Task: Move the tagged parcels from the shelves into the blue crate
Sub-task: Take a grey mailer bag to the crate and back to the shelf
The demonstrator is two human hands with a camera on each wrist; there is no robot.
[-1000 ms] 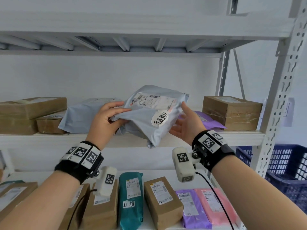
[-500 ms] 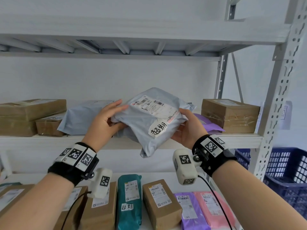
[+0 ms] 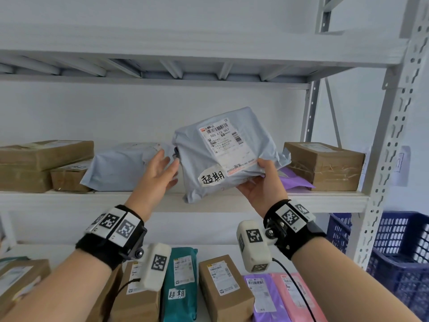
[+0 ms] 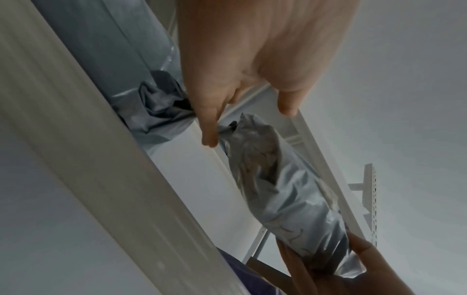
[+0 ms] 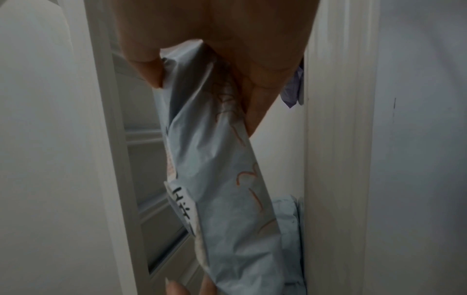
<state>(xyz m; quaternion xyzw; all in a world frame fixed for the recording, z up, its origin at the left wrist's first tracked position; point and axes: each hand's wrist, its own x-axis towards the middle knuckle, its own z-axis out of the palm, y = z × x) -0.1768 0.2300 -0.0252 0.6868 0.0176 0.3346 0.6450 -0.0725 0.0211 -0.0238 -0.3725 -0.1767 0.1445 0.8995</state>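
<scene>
A grey poly-bag parcel (image 3: 228,154) with a shipping label and a white handwritten tag (image 3: 212,178) is held upright in front of the middle shelf (image 3: 92,199). My right hand (image 3: 260,180) grips its lower right corner, thumb on the front and fingers behind; the right wrist view shows the parcel (image 5: 222,179) pinched. My left hand (image 3: 160,169) is open with straight fingers just left of the parcel (image 4: 285,191), its fingertips at the parcel's edge. The blue crate (image 3: 394,252) stands low at the right, beyond the shelf post.
On the middle shelf lie another grey bag (image 3: 120,168), brown boxes (image 3: 41,163) at left, a brown box (image 3: 325,166) and a purple bag (image 3: 294,181) at right. Below lie a tagged teal parcel (image 3: 180,282), brown boxes (image 3: 222,287), purple and pink bags (image 3: 292,296). A perforated post (image 3: 392,135) stands right.
The parcel has turned upright and moved right and a little up. My left hand has let go of it and opened; the right hand now holds it alone.
</scene>
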